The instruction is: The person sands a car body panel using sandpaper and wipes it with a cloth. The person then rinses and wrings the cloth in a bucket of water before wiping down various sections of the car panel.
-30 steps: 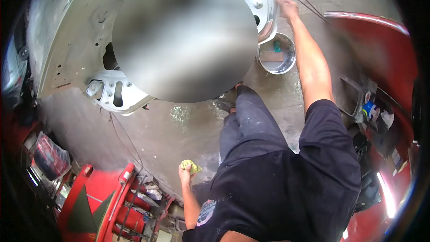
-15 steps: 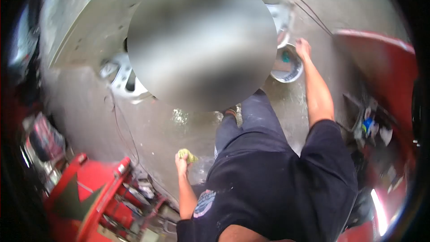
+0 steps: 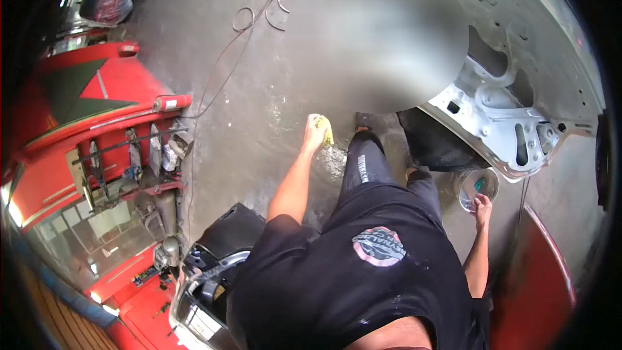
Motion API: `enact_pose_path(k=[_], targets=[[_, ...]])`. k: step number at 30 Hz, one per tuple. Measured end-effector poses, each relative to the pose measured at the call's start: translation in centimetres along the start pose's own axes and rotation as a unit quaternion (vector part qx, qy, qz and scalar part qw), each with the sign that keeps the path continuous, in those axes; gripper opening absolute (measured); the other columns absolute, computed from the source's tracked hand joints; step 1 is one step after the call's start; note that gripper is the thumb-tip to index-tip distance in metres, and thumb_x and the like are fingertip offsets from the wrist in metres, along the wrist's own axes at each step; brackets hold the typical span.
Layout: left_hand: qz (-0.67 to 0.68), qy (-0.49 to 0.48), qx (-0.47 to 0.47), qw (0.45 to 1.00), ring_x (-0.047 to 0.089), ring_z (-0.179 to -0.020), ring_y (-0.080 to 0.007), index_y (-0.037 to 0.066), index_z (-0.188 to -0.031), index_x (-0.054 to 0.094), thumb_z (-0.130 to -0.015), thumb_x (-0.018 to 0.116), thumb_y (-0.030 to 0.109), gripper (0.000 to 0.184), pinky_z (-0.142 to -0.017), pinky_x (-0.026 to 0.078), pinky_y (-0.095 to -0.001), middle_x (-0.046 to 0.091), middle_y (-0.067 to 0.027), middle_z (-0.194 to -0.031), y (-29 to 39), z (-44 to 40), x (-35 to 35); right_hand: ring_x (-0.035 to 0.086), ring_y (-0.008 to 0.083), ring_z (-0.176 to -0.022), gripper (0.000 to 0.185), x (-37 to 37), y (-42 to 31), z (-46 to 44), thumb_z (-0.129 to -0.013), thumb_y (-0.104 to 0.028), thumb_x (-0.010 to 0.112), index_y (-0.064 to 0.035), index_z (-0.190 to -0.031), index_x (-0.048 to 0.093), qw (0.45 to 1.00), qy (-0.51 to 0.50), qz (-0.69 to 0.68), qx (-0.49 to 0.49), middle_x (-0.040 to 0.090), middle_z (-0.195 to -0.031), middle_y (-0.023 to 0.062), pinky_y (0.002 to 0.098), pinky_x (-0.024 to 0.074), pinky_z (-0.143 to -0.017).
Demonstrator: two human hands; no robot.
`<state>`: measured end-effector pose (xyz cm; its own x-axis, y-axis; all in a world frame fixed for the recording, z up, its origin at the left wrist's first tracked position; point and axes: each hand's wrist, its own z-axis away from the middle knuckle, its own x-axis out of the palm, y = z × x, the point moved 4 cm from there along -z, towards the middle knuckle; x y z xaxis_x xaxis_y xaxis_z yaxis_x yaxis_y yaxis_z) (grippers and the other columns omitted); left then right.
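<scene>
My left hand (image 3: 313,135) is closed around a crumpled yellow cloth (image 3: 326,131), held out above the wet grey floor. Lower right, my right hand (image 3: 481,207) has its fingers curled at the near rim of a light-coloured bucket (image 3: 496,188), apparently gripping it. A small teal item (image 3: 479,185) shows inside the bucket. Just beyond the bucket is a silver-grey car body panel (image 3: 502,131) with cut-out holes. A large blurred patch hides part of this panel.
Thin hoses (image 3: 249,29) loop across the floor ahead. To the left stands red shop equipment (image 3: 97,107) with hanging tools. Dark car parts (image 3: 227,236) lie close at my lower left. A red panel (image 3: 534,272) stands at the lower right.
My view has swung left, bringing the red equipment and hoses further in. The yellow cloth stays in my left hand. My right hand has shifted from the bucket's outer side to its near rim.
</scene>
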<state>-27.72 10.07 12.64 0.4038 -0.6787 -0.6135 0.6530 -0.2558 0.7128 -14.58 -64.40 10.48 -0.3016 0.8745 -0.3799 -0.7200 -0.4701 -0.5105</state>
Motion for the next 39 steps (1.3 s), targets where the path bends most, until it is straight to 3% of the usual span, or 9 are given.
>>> enact_pose_path(k=[3,6,14,17,19,28,30,35,39], targets=[[0.051,-0.044,-0.007,0.998,0.064,-0.099,-0.0249,0.004,-0.115,0.059,-0.081,0.071,0.009,0.036,-0.091,0.051,-0.0383,0.067,-0.0138,-0.103,-3.2,-7.4,1.0,0.067,0.0182,-0.074,0.034,2.9,-4.7,4.2,-0.095,-0.013,0.062,-0.0018,-0.126,0.061,1.000,0.001,0.012,0.019,0.070,-0.099,0.0120,0.0322,0.0539,-0.058],[0.153,-0.026,-0.011,0.988,0.065,-0.093,-0.0175,0.004,-0.117,0.061,-0.086,0.070,0.004,0.032,-0.085,0.053,-0.0337,0.068,-0.0088,-0.101,2.1,-13.1,-0.3,0.064,0.0156,-0.071,0.034,7.5,-11.0,8.3,-0.095,-0.016,0.061,-0.0009,-0.127,0.061,0.998,-0.013,0.059,-0.004,0.069,-0.096,0.0102,0.0296,0.0510,-0.058],[0.135,0.051,0.186,0.972,0.067,-0.096,-0.0252,0.005,-0.120,0.062,-0.088,0.072,0.018,0.037,-0.087,0.053,-0.0383,0.070,-0.0139,-0.104,19.0,-28.2,-2.0,0.058,0.0105,-0.071,0.035,15.7,-23.6,14.8,-0.095,-0.018,0.063,-0.0031,-0.127,0.062,0.993,0.010,0.084,-0.082,0.065,-0.088,0.0050,0.0257,0.0474,-0.062],[0.025,0.084,0.248,0.965,0.056,-0.111,-0.0398,0.008,-0.129,0.054,-0.089,0.068,0.018,0.043,-0.094,0.048,-0.0501,0.059,-0.0218,-0.116,24.0,-30.9,0.2,0.058,0.0102,-0.071,0.034,16.3,-23.5,15.8,-0.095,-0.015,0.063,-0.0029,-0.126,0.062,0.992,0.030,0.088,-0.082,0.063,-0.087,0.0034,0.0251,0.0470,-0.062],[-0.039,0.080,0.242,0.966,0.049,-0.114,-0.0486,0.011,-0.141,0.045,-0.092,0.061,0.014,0.051,-0.095,0.045,-0.0567,0.050,-0.0288,-0.123,21.7,-31.4,4.6,0.058,0.0105,-0.071,0.033,16.5,-22.7,16.5,-0.095,-0.011,0.061,0.0004,-0.126,0.062,0.995,0.015,0.078,-0.055,0.062,-0.085,0.0028,0.0254,0.0469,-0.060],[-0.057,-0.076,0.118,0.989,0.057,-0.111,-0.0425,0.010,-0.138,0.045,-0.093,0.061,0.013,0.048,-0.093,0.047,-0.0526,0.055,-0.0234,-0.118,19.0,-27.8,2.3,0.061,0.0147,-0.060,0.031,16.0,-17.2,16.2,-0.093,-0.015,0.058,-0.0002,-0.121,0.060,0.996,0.044,0.065,0.031,0.063,-0.081,0.0066,0.0275,0.0490,-0.053],[0.009,0.008,0.136,0.991,0.059,-0.108,-0.0415,0.006,-0.135,0.043,-0.094,0.061,0.013,0.045,-0.094,0.047,-0.0504,0.057,-0.0237,-0.117,19.5,-29.5,1.8,0.062,0.0148,-0.061,0.032,16.1,-17.2,16.0,-0.093,-0.016,0.058,0.0002,-0.121,0.061,0.996,0.050,0.064,0.025,0.063,-0.081,0.0065,0.0276,0.0491,-0.053],[0.231,0.106,0.318,0.913,0.057,-0.104,-0.0270,-0.002,-0.130,0.042,-0.097,0.063,0.017,0.044,-0.093,0.046,-0.0410,0.055,-0.0171,-0.116,36.1,-36.7,-3.7,0.064,0.0153,-0.065,0.036,18.7,-21.5,17.2,-0.094,-0.018,0.059,0.0007,-0.125,0.060,0.997,0.052,0.063,-0.014,0.065,-0.084,0.0068,0.0279,0.0505,-0.056],[0.235,0.256,0.487,0.801,0.053,-0.109,-0.0386,0.000,-0.128,0.046,-0.091,0.066,0.009,0.043,-0.094,0.044,-0.0480,0.055,-0.0208,-0.114,51.9,-40.7,-7.8,0.064,0.0148,-0.067,0.037,19.7,-21.7,17.9,-0.094,-0.017,0.060,0.0015,-0.126,0.059,0.997,0.046,0.063,0.005,0.066,-0.086,0.0071,0.0279,0.0512,-0.059]])
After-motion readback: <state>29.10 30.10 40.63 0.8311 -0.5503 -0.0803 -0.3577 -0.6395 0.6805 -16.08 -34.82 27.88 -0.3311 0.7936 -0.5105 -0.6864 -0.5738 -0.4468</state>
